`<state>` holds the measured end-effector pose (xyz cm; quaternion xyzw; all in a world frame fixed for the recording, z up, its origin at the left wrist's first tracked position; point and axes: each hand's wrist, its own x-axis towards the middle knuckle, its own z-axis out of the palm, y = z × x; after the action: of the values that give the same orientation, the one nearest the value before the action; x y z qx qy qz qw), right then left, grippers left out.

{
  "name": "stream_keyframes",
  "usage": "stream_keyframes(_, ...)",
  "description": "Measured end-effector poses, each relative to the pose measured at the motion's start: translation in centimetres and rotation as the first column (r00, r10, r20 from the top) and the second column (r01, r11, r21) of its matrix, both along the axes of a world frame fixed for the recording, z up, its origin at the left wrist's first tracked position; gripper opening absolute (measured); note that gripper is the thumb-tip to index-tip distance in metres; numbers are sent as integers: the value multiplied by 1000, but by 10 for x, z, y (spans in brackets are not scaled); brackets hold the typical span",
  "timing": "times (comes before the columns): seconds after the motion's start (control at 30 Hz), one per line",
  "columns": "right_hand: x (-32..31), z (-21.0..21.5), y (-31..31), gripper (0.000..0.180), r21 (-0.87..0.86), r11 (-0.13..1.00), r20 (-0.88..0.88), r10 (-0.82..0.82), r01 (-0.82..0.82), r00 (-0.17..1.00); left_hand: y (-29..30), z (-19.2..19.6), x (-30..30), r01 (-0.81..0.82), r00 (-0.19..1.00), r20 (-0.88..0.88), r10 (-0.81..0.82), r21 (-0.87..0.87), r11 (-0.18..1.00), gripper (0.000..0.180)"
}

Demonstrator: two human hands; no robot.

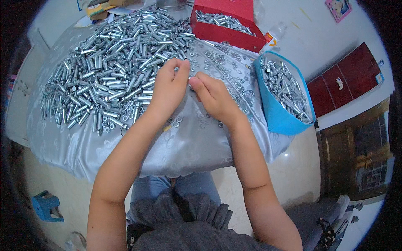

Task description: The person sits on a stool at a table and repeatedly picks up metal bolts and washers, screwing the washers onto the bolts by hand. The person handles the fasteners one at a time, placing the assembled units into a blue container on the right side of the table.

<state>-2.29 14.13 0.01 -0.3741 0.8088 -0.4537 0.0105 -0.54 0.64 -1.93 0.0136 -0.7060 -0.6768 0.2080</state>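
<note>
Both hands, left (168, 85) and right (211, 95), pinch together over a small part, too hidden to identify, at frame centre beside the bolts (113, 62) heaped upper left; loose nuts (226, 67) could roll off the table (188, 146) if nudged.

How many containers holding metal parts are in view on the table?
2. A red box stands at the far edge of the table, and a blue bin sits at its right edge, right of the right hand. Others may lie outside the frame.
</note>
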Motion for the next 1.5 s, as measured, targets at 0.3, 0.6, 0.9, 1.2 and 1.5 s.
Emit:
stream_keyframes(0.3,-4,-4,-2,39,-251,942,439,-96,225,893,7,0,13,150,989,-7,-150,2,989,22)
stream_keyframes(0.6,-13,-4,5,32,-447,834,431,-115,323,895,-3,1,30,870,482,477,-735,-363,334,28)
stream_keyframes(0.9,-10,2,6,30,-507,786,452,-107,354,886,-35,24,8,392,785,-267,-559,913,115,55)
stream_keyframes(1.2,-10,0,7,31,-402,837,387,-213,372,897,-26,16,7,191,850,14,-527,924,332,50)
stream_keyframes(1.5,-41,1,18,29,345,830,-33,-456,439,889,-37,-2,-4,32,859,107,-501,965,262,20)
